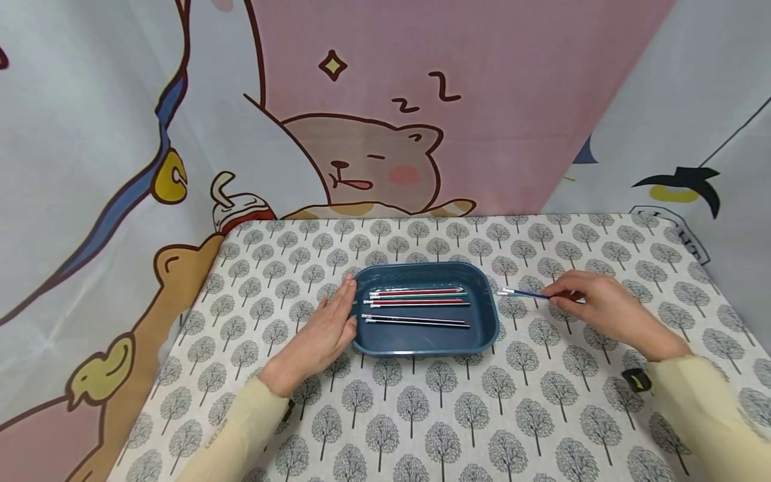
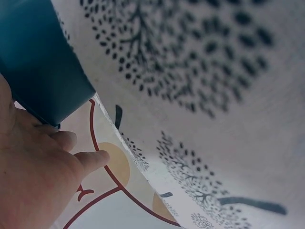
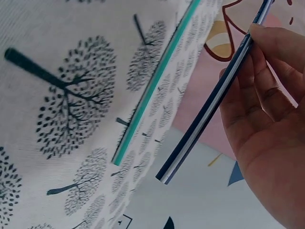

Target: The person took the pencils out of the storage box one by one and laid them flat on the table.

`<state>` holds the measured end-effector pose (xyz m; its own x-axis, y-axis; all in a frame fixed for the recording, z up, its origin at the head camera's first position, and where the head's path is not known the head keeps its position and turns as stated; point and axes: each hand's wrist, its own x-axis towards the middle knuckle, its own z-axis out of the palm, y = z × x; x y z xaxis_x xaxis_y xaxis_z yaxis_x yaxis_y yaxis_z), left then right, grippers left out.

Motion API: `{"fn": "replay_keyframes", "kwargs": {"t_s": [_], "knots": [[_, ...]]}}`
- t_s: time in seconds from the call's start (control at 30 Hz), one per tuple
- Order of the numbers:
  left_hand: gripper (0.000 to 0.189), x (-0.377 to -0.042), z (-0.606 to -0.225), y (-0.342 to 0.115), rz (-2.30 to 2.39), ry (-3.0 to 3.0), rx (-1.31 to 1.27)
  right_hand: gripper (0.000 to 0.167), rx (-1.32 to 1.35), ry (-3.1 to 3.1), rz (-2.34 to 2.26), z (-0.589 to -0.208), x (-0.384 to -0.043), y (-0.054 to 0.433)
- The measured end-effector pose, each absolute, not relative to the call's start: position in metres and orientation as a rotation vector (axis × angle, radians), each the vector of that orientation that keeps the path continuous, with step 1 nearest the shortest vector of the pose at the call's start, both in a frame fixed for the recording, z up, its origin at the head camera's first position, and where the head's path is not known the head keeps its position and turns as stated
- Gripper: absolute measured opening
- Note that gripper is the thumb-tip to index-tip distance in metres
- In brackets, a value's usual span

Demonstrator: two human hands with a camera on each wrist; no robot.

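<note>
a cartoon-print curtain hangs beyond the table, whose tree-print cloth ends in a straight far edge at twelve o'clock. seen from the head, the blue tray sits mid-cloth, its long sides running nine to three; a band of cloth lies between its twelve o'clock rim and that far edge, with a deeper stretch towards six.

the left hand rests against the tray's nine o'clock wall from outside, fingers straight and close together. the right hand is well apart from the tray at three o'clock, thumb and fingers pinching a blue pencil.

that pencil lies between hand and tray, its long axis near nine to three; the white-tipped end points to nine, just beside the rim. whether it touches, i cannot tell. the right wrist view shows its plain end free, aimed at seven, and a teal pencil on the cloth, roughly parallel.

inside the tray, several pencils lie nine to three, eraser ends at nine; the pair nearest six slants slightly towards four.
</note>
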<state>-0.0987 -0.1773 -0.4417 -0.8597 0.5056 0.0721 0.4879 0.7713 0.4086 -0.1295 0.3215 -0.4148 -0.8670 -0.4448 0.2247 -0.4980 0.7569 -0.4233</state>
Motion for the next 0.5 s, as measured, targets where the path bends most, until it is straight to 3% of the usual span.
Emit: {"fn": "replay_keyframes", "kwargs": {"t_s": [0.5], "knots": [[0.067, -0.098, -0.442, -0.177, 0.654, 2.915, 0.802, 0.023, 0.808, -2.882, 0.745, -0.432, -0.141, 0.323]]}}
